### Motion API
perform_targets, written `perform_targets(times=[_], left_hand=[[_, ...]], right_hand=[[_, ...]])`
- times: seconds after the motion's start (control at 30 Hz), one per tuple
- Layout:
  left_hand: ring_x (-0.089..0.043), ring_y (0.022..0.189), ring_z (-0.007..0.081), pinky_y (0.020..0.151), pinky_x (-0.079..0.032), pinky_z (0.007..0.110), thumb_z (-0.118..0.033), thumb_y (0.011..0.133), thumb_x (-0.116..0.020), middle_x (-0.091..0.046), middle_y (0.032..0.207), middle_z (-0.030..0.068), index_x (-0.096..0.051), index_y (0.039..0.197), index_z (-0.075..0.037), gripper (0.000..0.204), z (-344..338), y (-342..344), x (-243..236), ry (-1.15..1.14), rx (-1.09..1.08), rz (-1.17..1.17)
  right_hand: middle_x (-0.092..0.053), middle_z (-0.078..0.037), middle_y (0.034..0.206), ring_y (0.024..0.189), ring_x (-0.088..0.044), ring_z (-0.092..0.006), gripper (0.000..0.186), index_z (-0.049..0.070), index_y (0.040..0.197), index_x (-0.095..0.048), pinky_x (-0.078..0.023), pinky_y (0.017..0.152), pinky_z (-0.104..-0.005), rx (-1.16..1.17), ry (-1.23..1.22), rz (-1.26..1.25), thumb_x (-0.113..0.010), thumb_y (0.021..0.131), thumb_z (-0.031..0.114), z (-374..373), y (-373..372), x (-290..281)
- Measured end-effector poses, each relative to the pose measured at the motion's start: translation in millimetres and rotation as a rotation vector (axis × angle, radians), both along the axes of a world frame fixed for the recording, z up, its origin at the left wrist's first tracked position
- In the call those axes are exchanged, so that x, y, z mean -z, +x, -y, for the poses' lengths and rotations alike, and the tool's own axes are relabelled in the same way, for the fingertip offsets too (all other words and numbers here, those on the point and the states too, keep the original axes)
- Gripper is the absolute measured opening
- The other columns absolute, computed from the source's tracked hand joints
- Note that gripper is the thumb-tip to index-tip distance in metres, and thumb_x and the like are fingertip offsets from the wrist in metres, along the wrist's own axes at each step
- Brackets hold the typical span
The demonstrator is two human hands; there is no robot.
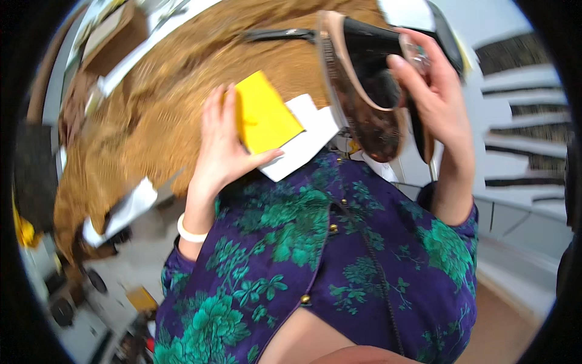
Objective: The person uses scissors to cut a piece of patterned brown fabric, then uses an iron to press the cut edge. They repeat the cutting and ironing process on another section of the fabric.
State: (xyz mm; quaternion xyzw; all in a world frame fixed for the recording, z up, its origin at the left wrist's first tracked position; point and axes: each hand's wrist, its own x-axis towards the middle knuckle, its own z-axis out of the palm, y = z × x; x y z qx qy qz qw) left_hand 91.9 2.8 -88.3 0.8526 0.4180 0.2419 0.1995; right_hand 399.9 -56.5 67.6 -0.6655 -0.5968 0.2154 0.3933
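My right hand (pixel 433 91) grips a dark, glossy shoe (pixel 370 121) by its upper, thumb toward the opening. The shoe has a pale inner edge, and a black strap (pixel 279 34) sticks out to its left. Behind my fingers is a second dark, sole-shaped piece (pixel 419 130), partly hidden; whether it is another shoe I cannot tell. My left hand (pixel 219 136) lies with fingers stretched along a yellow square sheet (pixel 265 115), its thumb over a white paper (pixel 303 148) beneath it. The hand is slightly blurred.
A large brown, wrinkled hide or cloth (pixel 145 115) spreads over the work surface. A brown box (pixel 115 39) stands at the far left. Dark strips (pixel 527 130) lie on a white surface at the right. A white scrap (pixel 130 209) sits at the near left edge.
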Motion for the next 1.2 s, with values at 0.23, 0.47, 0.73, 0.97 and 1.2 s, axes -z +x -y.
perform_targets(times=[0.23,0.47,0.73,0.97,1.2], left_hand=[[-0.023,0.150,0.0469,0.122,-0.024,0.054,-0.052,0.064,-0.090,-0.025,0.160,0.0279,-0.029,0.155,0.003,0.123,17.7,-12.3,4.4,-0.041,-0.095,0.036],[-0.026,0.148,0.0480,0.122,-0.027,0.053,-0.048,0.065,-0.089,-0.030,0.155,0.0312,-0.035,0.149,0.010,0.115,16.8,-6.3,-9.6,-0.035,-0.085,0.018],[-0.028,0.147,0.0469,0.120,-0.031,0.052,-0.043,0.063,-0.090,-0.033,0.153,0.0309,-0.036,0.148,0.010,0.114,14.3,-7.6,-8.2,-0.042,-0.086,0.043],[-0.030,0.146,0.0458,0.120,-0.033,0.052,-0.041,0.062,-0.090,-0.035,0.153,0.0297,-0.039,0.147,0.009,0.111,17.2,-5.1,-14.0,-0.070,-0.105,0.055],[-0.031,0.145,0.0452,0.119,-0.034,0.051,-0.041,0.063,-0.090,-0.036,0.152,0.0284,-0.040,0.146,0.009,0.109,15.6,-5.6,-9.7,-0.065,-0.109,0.040]], right_hand=[[-0.055,0.001,0.069,0.054,-0.052,-0.0054,0.040,0.007,0.133,-0.057,-0.041,0.049,-0.0235,-0.281,-0.294,0.229,-0.067,0.099,0.025,-51.6,-35.7,-10.2],[-0.063,-0.007,0.080,0.066,-0.057,-0.0108,0.039,0.005,0.127,-0.059,-0.048,0.062,-0.0286,-0.398,-0.306,0.365,-0.070,0.097,0.028,-69.5,-40.4,-3.6],[-0.070,-0.015,0.088,0.072,-0.067,-0.0224,0.041,0.005,0.129,-0.058,-0.052,0.068,-0.0343,-0.436,-0.310,0.467,-0.069,0.097,0.027,-79.9,-50.7,2.7],[-0.063,-0.016,0.075,0.061,-0.059,-0.0251,0.039,0.006,0.131,-0.055,-0.046,0.059,-0.0351,-0.496,-0.298,0.590,-0.067,0.097,0.023,-80.7,-62.5,-4.2],[-0.063,-0.020,0.068,0.063,-0.065,-0.0393,0.040,0.007,0.130,-0.055,-0.049,0.059,-0.0447,-0.481,-0.260,0.706,-0.068,0.095,0.023,-81.1,-71.2,0.2]])
